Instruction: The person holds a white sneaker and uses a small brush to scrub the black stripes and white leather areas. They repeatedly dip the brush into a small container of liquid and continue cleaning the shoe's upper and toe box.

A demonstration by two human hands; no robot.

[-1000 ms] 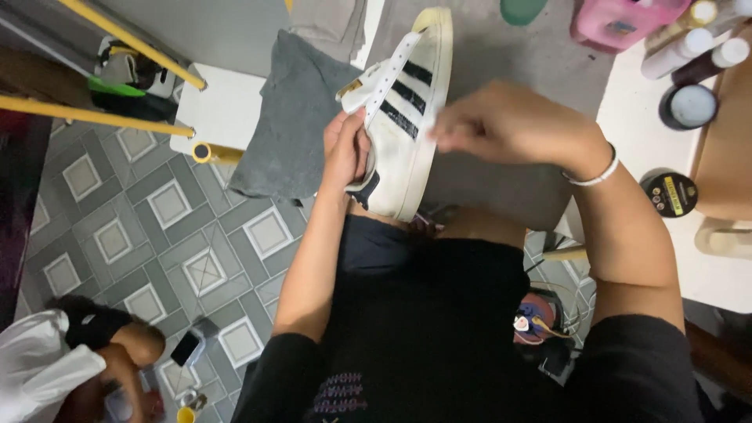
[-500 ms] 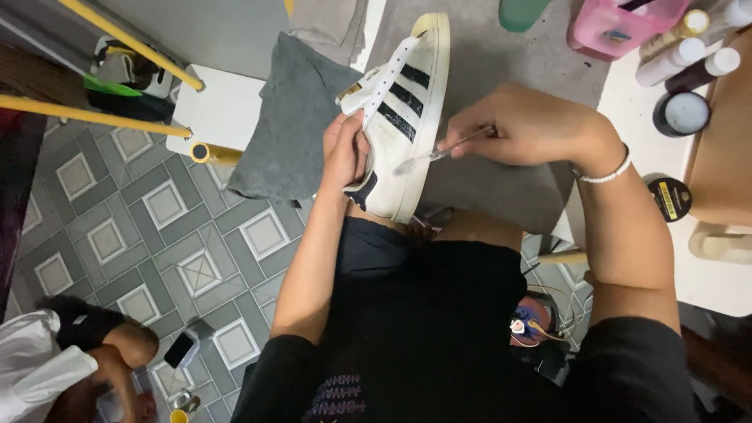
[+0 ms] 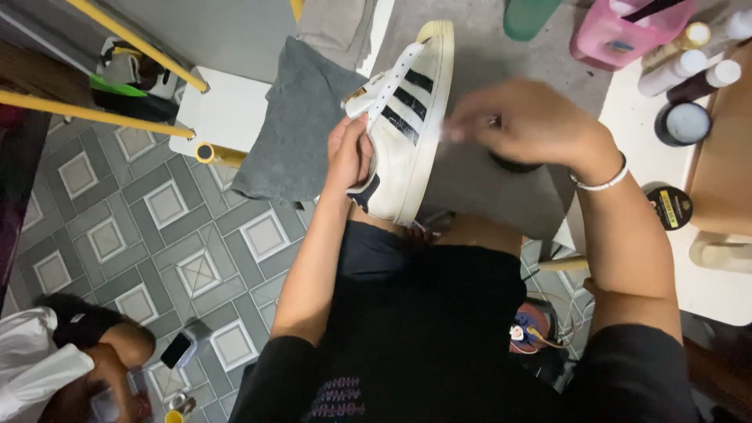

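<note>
Mid-cleaning: left hand (image 3: 350,151) grips the white striped sneaker (image 3: 407,125) on its side; right hand (image 3: 521,121), blurred and closed, works its yellowed sole edge, contents indiscernible.

A grey cloth (image 3: 301,117), round tins (image 3: 683,123) and bottles (image 3: 674,70) are borne by the white table (image 3: 223,110).

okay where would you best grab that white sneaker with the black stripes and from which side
Grip the white sneaker around its heel end, coming from the left as the left hand does. It lies on its side, toe pointing away, so the heel is nearest and likely narrow enough to wrap, leaving the striped side free.
</note>
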